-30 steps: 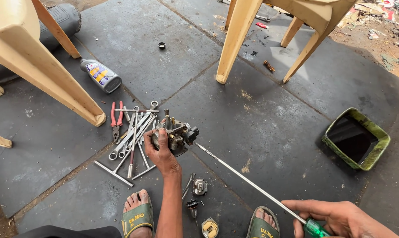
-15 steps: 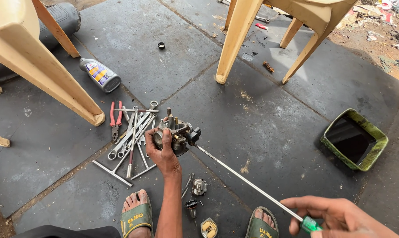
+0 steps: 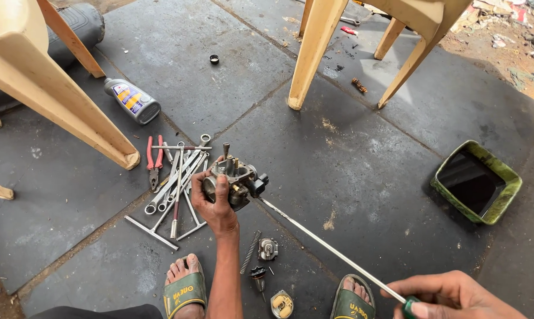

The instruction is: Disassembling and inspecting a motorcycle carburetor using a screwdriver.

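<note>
Carburetor (image 3: 236, 179) held off dark stone floor (image 3: 361, 159) in left hand (image 3: 215, 204), fingers clamped round body, thumb over its near side. Right hand (image 3: 456, 295) closed on green handle of long-shaft screwdriver (image 3: 332, 248); shaft runs up-left, tip at carburetor's right side. Spanners and T-wrenches (image 3: 175, 183) heaped just left of carburetor, red-handled pliers (image 3: 153, 162) beside them. Spring (image 3: 250, 251) and small carburetor parts (image 3: 268, 248) between sandalled feet. Green tray (image 3: 503, 198) of dark liquid well right. Oil bottle (image 3: 132, 100) lies upper left.
</note>
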